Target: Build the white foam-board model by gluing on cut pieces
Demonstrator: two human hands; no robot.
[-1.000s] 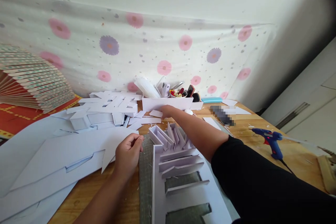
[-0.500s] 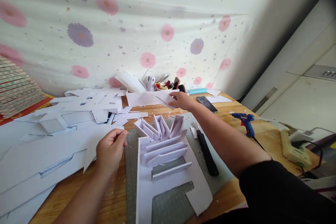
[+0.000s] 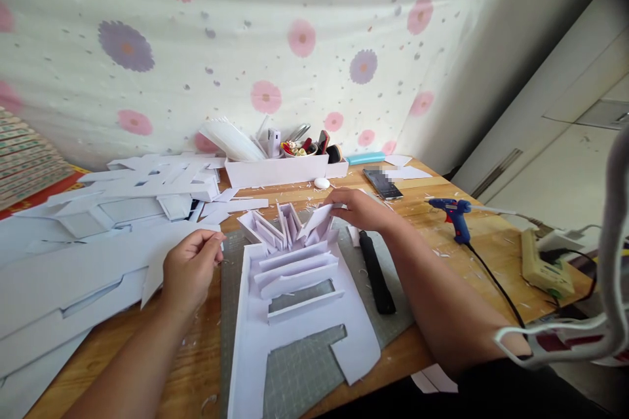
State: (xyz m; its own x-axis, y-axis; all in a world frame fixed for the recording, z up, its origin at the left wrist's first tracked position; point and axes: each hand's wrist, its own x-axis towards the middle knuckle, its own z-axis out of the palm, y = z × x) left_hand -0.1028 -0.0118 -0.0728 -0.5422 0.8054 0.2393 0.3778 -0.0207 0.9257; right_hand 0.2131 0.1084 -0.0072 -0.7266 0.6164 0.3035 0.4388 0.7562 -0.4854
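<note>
A white foam-board letter form [image 3: 250, 327] with upright strips lies on the grey cutting mat [image 3: 299, 366]. At its upper right, my right hand [image 3: 351, 205] pinches a small flat white piece [image 3: 317, 219] just over the folded wedge sections. My left hand [image 3: 194, 265] hovers left of the form, its fingertips pinched together; what they hold, if anything, is too small to name. A black-handled knife [image 3: 377, 275] rests on the mat right of the form.
White board offcuts [image 3: 98, 268] pile up at the left. Behind stands a white tray [image 3: 275, 171] of tools, with a white oval object [image 3: 322, 183] before it. A phone [image 3: 383, 183], blue glue gun [image 3: 455, 213] and power strip [image 3: 543, 268] are at the right; a white stand [image 3: 614, 222] shows at the edge.
My right hand has come down and nearer with the white piece, from the tray's front to above the form. The white oval object now shows. The camera view has shifted, bringing the white stand in.
</note>
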